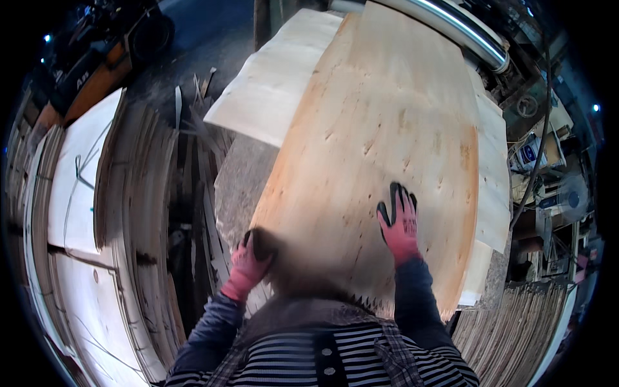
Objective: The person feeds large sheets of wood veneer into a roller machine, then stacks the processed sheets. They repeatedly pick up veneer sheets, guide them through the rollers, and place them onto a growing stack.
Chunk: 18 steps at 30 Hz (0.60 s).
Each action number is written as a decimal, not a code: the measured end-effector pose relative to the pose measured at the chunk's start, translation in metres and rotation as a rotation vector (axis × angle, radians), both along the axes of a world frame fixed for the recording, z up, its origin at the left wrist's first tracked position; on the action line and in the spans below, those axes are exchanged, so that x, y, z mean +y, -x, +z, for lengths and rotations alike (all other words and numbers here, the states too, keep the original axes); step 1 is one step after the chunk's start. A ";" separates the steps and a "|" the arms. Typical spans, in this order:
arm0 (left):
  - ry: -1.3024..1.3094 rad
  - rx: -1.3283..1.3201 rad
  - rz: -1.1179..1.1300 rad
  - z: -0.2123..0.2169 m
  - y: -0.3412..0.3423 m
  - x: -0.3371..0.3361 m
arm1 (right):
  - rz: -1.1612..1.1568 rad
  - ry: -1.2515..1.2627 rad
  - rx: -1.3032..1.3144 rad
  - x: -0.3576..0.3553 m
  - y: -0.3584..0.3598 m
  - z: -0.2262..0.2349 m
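Note:
A large tan sheet of wood veneer (361, 148) stretches away from me, with small knots and darker orange-brown side edges. My right hand (401, 226), in a pink glove with black fingertips, lies palm down on it, the fingers stretched out and the thumb apart. At the sheet's near left edge is my left hand (246, 266), gloved the same way. Its fingers are bent at that edge and seem to grip it, though dark shadow partly hides them. Paler veneer sheets (277, 77) show from under the tan one at the left and right.
A shiny metal roller (467, 29) crosses the far end. Tall stacks of veneer (80, 174) stand at my left beside loose wood strips (203, 129). Another stack (516, 329) is at the lower right. An orange vehicle (97, 84) stands at far left; machinery with a handwheel (527, 106) is at right.

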<state>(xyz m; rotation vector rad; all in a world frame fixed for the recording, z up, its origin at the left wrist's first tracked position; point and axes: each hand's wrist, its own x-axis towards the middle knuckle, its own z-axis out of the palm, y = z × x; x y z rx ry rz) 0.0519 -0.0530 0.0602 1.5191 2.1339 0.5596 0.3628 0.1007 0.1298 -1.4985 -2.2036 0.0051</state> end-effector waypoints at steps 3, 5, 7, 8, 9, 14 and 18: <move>-0.129 -0.115 -0.116 0.008 0.015 0.010 | -0.006 0.121 -0.022 -0.073 -0.009 -0.002; -0.143 -0.591 -0.133 -0.001 0.029 0.017 | -0.030 0.225 -0.042 -0.121 -0.018 -0.010; 0.138 -1.158 -0.076 0.035 0.019 0.024 | -0.054 0.318 -0.076 -0.155 -0.022 -0.020; 0.291 -1.431 -0.041 0.049 0.014 0.027 | -0.052 0.339 -0.072 -0.164 -0.018 -0.020; 0.097 -1.115 -0.128 0.027 0.013 0.035 | -0.048 0.363 -0.067 -0.173 -0.012 -0.020; -0.285 0.057 -0.074 -0.056 0.029 0.084 | -0.075 0.327 -0.054 -0.202 0.001 -0.007; -0.072 -0.767 -0.112 -0.014 0.060 0.101 | -0.076 0.320 -0.066 -0.211 0.002 -0.008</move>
